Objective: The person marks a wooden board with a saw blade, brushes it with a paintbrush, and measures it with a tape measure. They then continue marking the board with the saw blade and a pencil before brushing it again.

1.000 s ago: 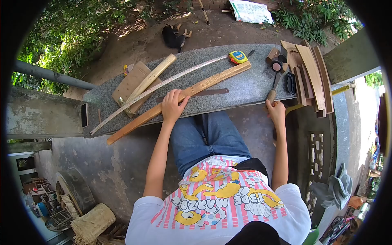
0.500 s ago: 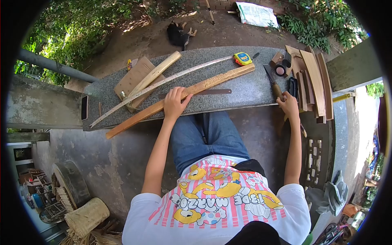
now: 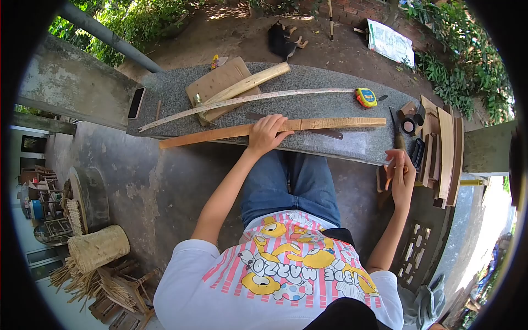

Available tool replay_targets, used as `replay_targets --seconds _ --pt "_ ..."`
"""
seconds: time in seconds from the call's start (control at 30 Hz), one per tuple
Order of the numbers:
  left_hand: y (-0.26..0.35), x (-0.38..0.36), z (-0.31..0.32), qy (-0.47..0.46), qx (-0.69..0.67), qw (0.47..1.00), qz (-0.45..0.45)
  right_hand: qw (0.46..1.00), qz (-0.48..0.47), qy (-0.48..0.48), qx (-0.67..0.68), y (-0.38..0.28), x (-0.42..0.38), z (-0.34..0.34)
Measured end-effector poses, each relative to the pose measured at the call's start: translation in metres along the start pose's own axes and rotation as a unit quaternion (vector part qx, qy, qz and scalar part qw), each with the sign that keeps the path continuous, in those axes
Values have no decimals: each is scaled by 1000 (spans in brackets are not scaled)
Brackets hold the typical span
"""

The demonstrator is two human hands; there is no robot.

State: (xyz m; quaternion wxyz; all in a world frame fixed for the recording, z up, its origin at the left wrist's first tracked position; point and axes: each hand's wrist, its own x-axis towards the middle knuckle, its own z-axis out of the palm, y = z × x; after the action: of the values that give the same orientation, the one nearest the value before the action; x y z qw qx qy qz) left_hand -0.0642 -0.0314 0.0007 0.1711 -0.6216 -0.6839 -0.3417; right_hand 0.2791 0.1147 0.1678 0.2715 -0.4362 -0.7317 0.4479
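Observation:
A long squared wooden strip [image 3: 330, 124] lies slantwise over the stone bench top, its left end jutting past the front edge. My left hand [image 3: 267, 133] is wrapped over its middle. Under the strip, a flat metal blade [image 3: 327, 133] shows in part. My right hand [image 3: 400, 175] is off the bench's front edge at the right, fingers curled around an orange piece [image 3: 388, 179] whose kind I cannot make out. Just above that hand lies a knife with a wooden handle [image 3: 400, 142]. Behind the strip, a yellow tape measure [image 3: 366, 97] has its tape [image 3: 258, 98] pulled out leftward.
A round wooden stick [image 3: 247, 85] rests on a brown board [image 3: 214, 82] on the granite bench [image 3: 313, 77]. A phone [image 3: 137, 103] lies at the left end. Wooden slats [image 3: 444, 148] are stacked at the right. A dog [image 3: 282, 41] lies on the ground beyond.
My right hand has come away from the knife handle, toward me, with the orange piece in its fingers. The strip has turned slightly, still under my left hand. The view has shifted.

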Motion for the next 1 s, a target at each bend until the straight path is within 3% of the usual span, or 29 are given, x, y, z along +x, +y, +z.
replay_targets --seconds 0.07,0.13,0.2,0.27,0.37,0.57,0.63,0.73,0.83,0.93,1.0 --pt "4 -6 -1 -16 -7 1000 2 984 -117 -42 126 -11 7 26" --pt "7 -8 -5 -29 -18 999 19 956 -151 -74 242 -18 18 60" --pt "8 -8 -7 -43 -25 999 12 937 -165 -92 293 -30 28 98" --pt "10 -8 -9 -54 -32 998 1 914 -118 -81 379 -26 44 142" --pt "12 -4 -10 -54 -33 998 -25 956 -131 -35 262 -16 71 187" --pt "13 -8 -6 -36 -28 998 -34 952 -141 75 263 -29 110 172" --pt "12 -9 -5 -31 -29 999 -33 942 -152 81 288 -34 97 166" --pt "13 -8 -5 -44 -26 998 -35 946 -98 6 308 -33 78 184" --pt "14 -6 -8 -45 -31 998 -40 966 -126 37 222 -14 102 205" --pt "13 -7 -6 -36 -33 998 -36 953 -99 69 278 -40 113 185" --pt "13 -7 -6 -40 -29 998 -40 947 -130 73 286 -42 107 177"
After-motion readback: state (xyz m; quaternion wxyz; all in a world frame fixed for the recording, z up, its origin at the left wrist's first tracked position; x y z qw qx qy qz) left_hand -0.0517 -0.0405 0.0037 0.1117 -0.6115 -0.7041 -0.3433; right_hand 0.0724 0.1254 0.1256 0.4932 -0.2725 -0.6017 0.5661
